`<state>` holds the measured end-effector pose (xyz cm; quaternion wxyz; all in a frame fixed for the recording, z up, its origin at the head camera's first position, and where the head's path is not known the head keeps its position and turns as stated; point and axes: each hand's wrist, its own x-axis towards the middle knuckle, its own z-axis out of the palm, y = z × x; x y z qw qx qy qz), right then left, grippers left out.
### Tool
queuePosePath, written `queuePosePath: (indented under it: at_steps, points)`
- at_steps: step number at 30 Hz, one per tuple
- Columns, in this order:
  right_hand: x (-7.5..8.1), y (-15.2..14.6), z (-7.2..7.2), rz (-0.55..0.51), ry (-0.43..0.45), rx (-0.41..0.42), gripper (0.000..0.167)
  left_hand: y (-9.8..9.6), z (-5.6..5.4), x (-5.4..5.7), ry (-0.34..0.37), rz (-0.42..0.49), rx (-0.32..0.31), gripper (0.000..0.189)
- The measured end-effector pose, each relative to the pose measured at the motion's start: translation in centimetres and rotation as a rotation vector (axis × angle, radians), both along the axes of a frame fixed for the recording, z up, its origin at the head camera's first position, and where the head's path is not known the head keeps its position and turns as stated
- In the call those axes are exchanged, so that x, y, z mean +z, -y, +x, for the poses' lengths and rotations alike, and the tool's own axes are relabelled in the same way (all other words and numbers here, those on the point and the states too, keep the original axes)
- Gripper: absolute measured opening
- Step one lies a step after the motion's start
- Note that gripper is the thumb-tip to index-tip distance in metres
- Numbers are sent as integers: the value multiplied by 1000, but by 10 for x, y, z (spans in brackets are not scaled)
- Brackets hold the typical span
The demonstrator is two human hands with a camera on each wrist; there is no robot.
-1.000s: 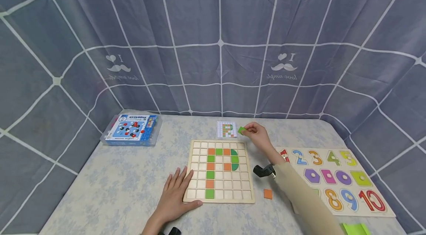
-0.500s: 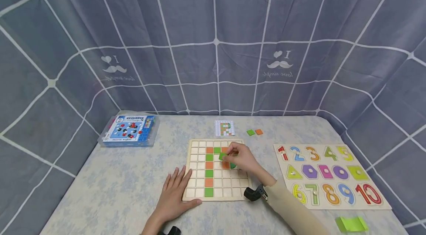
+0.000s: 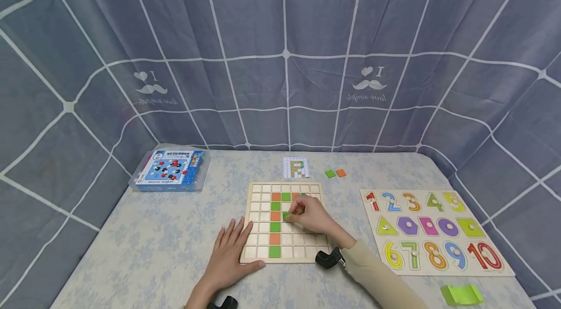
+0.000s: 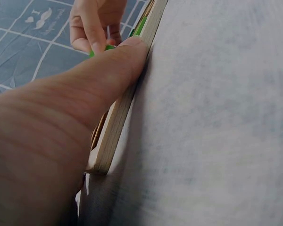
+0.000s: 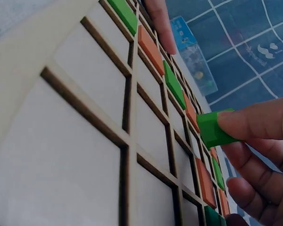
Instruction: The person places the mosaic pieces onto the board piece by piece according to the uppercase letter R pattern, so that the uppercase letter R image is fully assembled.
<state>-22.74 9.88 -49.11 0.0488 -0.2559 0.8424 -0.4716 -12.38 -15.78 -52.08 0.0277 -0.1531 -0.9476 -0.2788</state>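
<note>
My right hand (image 3: 311,214) pinches a green square tile (image 5: 212,129) between thumb and fingers. It holds the tile right over a cell of the wooden grid board (image 3: 289,262), just right of an orange tile (image 3: 275,216) in the board's tile column. Green and orange squares stand in that column and across the top row, and the right hand covers part of the pattern. In the right wrist view the held tile is tilted at the cell edges. My left hand (image 3: 230,255) rests at the board's lower left corner, fingers spread, thumb (image 4: 118,59) along the front edge.
Behind the board lies a pattern card (image 3: 295,168), with a loose green tile (image 3: 329,173) and orange tile (image 3: 341,172) to its right. A number puzzle (image 3: 438,231) lies right, a green plastic piece (image 3: 462,295) in front of it. A boxed set (image 3: 171,169) sits back left.
The right hand has carried the green tile from beside the card to the board, then slightly nearer and left to the cell by the column. The left hand has stayed on the board's corner.
</note>
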Motion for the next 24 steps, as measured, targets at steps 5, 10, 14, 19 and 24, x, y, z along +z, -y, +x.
queuePosePath:
  at_steps: [5,10,14,19,24]
  points:
    - [-3,2,-1,49,-51,16,14,0,0,0,2,1,1,97]
    - [-2,3,-5,109,-121,14,12,0,-1,1,1,1,-2,96]
    - [0,3,-8,141,-149,15,11,0,-3,2,0,-6,-7,96]
    - [-1,3,-9,189,-167,-4,11,1,-3,3,12,-10,-12,96]
    - [-4,3,-6,233,-232,-22,11,1,-2,0,17,-6,-6,95]
